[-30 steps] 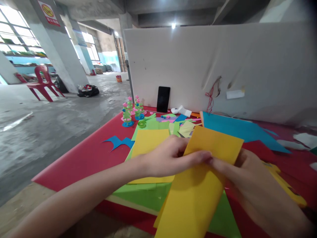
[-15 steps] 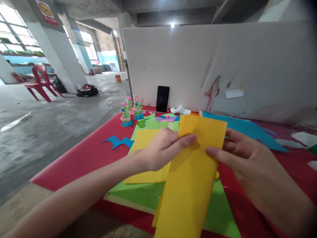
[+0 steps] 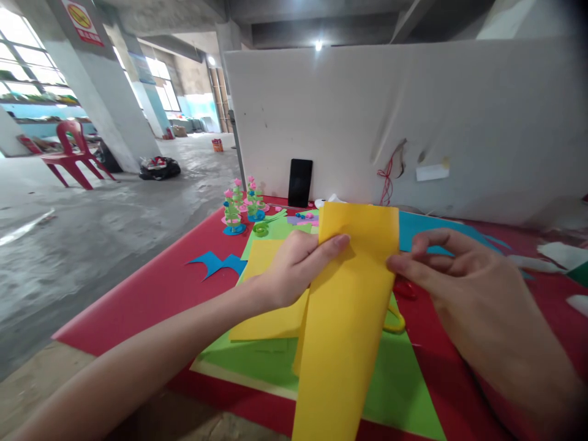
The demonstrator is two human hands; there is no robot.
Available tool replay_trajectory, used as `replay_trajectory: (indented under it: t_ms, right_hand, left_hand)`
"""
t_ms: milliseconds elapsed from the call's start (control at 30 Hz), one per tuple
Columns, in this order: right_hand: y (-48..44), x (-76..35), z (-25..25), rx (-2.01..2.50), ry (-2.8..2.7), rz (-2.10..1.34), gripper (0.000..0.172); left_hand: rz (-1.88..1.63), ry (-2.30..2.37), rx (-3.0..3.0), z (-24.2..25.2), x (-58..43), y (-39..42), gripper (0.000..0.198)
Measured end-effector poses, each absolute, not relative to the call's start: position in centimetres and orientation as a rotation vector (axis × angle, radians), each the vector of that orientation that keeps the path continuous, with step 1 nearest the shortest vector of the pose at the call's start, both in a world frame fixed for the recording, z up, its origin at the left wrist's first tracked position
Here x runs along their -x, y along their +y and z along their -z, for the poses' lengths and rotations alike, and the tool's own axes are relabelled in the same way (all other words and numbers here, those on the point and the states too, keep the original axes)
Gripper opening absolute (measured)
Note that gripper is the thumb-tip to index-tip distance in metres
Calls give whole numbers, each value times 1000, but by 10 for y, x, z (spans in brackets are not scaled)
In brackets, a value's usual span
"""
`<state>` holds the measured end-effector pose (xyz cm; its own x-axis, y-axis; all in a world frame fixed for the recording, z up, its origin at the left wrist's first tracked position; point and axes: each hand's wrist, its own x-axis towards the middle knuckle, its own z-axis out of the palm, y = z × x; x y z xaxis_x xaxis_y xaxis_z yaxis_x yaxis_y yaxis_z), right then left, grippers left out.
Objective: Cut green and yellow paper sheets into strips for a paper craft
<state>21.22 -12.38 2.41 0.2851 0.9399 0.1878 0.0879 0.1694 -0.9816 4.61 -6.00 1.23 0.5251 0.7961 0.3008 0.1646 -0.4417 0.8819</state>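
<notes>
A folded sheet of yellow paper (image 3: 344,318) stands tilted up in front of me, its lower end running out of the bottom of the view. My left hand (image 3: 307,263) is closed on its left edge, thumb flat across the front and fingers hidden behind. At the upper right edge, the thumb and a finger of my right hand (image 3: 454,288) pinch the paper lightly, with the index finger lifted and bent. More yellow paper (image 3: 264,318) lies beneath on green sheets (image 3: 399,380). A yellow loop like a scissors handle (image 3: 395,321) shows beside the folded sheet.
Small pink, green and blue paper ornaments (image 3: 234,214) stand at the back left. Blue paper scraps (image 3: 215,263) lie on the red table cover (image 3: 138,300). A black phone (image 3: 300,182) leans against the white board (image 3: 331,116). Blue sheets (image 3: 418,229) are at the back right.
The folded yellow paper has shifted a little left and turned slightly. My right hand's index finger has come out from behind the paper, and more of the yellow loop shows.
</notes>
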Motion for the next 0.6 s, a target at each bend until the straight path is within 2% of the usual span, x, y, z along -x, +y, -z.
replay_trajectory:
  t_ms: [200, 600]
  right_hand:
    - [-123, -206, -18, 1335, -1237, -627, 11]
    - [-117, -217, -17, 1223, -1367, -868, 13]
  left_hand:
    - [-1018, 789, -1854, -8, -47, -60, 38]
    - [-983, 839, -1747, -2, -48, -57, 37]
